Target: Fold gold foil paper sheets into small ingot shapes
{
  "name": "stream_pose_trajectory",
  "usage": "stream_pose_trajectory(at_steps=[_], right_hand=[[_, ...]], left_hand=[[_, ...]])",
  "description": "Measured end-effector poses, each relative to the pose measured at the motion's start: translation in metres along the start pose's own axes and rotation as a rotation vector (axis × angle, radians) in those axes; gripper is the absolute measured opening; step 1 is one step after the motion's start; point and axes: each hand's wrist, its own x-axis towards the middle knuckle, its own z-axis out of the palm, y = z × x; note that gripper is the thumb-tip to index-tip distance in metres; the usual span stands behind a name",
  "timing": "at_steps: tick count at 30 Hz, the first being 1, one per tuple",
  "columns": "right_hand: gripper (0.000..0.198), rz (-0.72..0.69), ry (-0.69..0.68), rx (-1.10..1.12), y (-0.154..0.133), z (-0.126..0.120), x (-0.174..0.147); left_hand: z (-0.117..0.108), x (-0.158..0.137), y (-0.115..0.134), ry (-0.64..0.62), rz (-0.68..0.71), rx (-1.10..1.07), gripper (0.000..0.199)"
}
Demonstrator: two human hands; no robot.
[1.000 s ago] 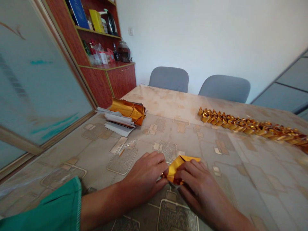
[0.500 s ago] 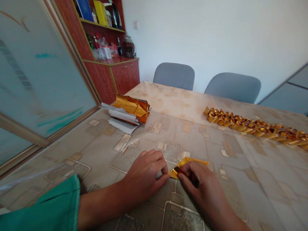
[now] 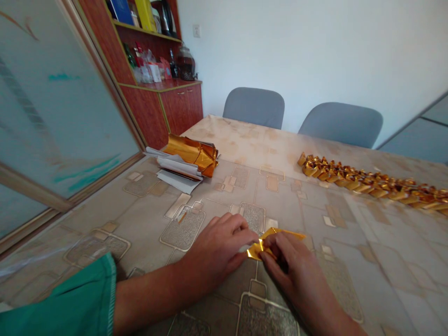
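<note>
A small folded piece of gold foil paper [image 3: 254, 252] lies low over the table between my two hands. My right hand [image 3: 297, 270] pinches its middle between thumb and fingers, covering part of the folds. From the left, my left hand [image 3: 219, 242] reaches the same piece, its index finger laid on the foil and its thumb at the left tip. Those fingers are bent around that end. A flat golden edge shows above my right fingers.
A stack of gold and white paper sheets [image 3: 192, 156] sits at the back left. Long rows of folded gold pieces [image 3: 371, 182] stretch across the right side. Two grey chairs [image 3: 254, 107] stand behind the patterned table [image 3: 224, 294]; a sliding glass door [image 3: 70, 116] borders its left.
My left index finger has moved right, from the foil's left tip onto its surface. My right hand keeps its pinch in nearly the same place. The view has tilted slightly.
</note>
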Motion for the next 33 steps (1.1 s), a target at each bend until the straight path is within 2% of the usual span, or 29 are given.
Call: stream_pose_trajectory(at_steps=[5,9,19,23,25,28,29,33], right_hand=[[0.005,0.009,0.017,0.005,-0.001,0.0,0.001],[0.006,-0.021,0.025,0.024,0.001,0.0,0.001],[0.017,-0.127,-0.039,0.098,0.01,-0.017,0.0],[0.016,-0.181,-0.046,0.072,0.011,-0.019,-0.002],[0.017,-0.194,-0.059,0.064,0.014,-0.019,-0.005],[0.015,-0.111,-0.087,0.08,0.018,-0.025,-0.013],[0.017,-0.123,-0.109,0.068,0.02,-0.028,-0.015],[0.028,-0.37,-0.185,-0.065,0.02,-0.04,-0.019]], left_hand=[[-0.001,0.001,0.002,0.017,0.297,0.16,0.019],[0.0,0.004,0.001,-0.007,0.374,0.212,0.016],[0.002,0.004,-0.001,-0.033,0.394,0.318,0.004],[0.009,0.0,0.002,-0.018,0.42,0.348,0.023],[0.01,-0.001,0.004,-0.006,0.414,0.377,0.023],[0.01,-0.002,0.007,0.008,0.402,0.394,0.022],[0.01,-0.002,0.008,0.008,0.399,0.395,0.022],[0.007,-0.004,0.011,0.002,0.392,0.405,0.022]])
